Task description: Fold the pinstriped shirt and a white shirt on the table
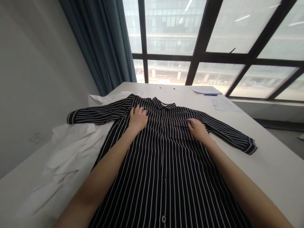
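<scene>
- Lying on white table (pixel 268 171): black, thin-white-striped, collared cloth shirt (pixel 152 158), sleeves splayed, slight wrinkles.
- Left hand (pixel 138 119): palm-down on chest, fingers part-spread.
- Right hand (pixel 198 129): on chest, fingers bent; can't tell if pinching.
- Hem cut off.

From where I stood, the person's left hand (pixel 138 118) and right hand (pixel 198 129) were both bare, small and smooth-looking, with slender fingers (pixel 137 109). Each narrowed at the wrist. The left forearm (pixel 102 171) and the right forearm (pixel 239 177) were bare too, slim near the wrist and gradually broader toward the elbow, with soft, even outlines. Fine details of the fingernails were too small to make out.
</scene>
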A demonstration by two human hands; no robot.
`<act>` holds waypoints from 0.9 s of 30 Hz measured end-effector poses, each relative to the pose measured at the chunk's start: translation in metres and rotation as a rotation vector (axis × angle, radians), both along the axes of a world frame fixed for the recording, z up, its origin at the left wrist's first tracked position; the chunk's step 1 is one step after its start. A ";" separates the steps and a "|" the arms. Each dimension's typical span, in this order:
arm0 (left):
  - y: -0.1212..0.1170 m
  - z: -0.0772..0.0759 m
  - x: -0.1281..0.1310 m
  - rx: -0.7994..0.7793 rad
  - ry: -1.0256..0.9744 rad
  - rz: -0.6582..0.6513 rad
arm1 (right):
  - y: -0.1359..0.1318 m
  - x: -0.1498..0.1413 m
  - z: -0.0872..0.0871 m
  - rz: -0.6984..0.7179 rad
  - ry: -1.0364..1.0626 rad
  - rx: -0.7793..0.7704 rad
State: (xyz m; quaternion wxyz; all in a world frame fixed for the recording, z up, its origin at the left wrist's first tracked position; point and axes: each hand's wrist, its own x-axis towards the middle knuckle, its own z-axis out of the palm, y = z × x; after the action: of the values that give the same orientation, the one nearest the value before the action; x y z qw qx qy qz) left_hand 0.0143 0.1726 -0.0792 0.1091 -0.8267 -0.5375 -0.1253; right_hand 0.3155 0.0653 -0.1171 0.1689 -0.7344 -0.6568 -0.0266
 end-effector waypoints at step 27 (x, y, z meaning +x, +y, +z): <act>-0.012 -0.055 0.063 -0.244 -0.023 -0.295 | 0.043 -0.021 -0.043 -0.111 -0.039 -0.077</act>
State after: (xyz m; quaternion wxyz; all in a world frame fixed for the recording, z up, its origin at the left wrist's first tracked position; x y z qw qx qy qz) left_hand 0.0773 0.1607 -0.1343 -0.0176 -0.9022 -0.4228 -0.0833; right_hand 0.2948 0.1086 -0.1605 0.1258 -0.7750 -0.6189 -0.0249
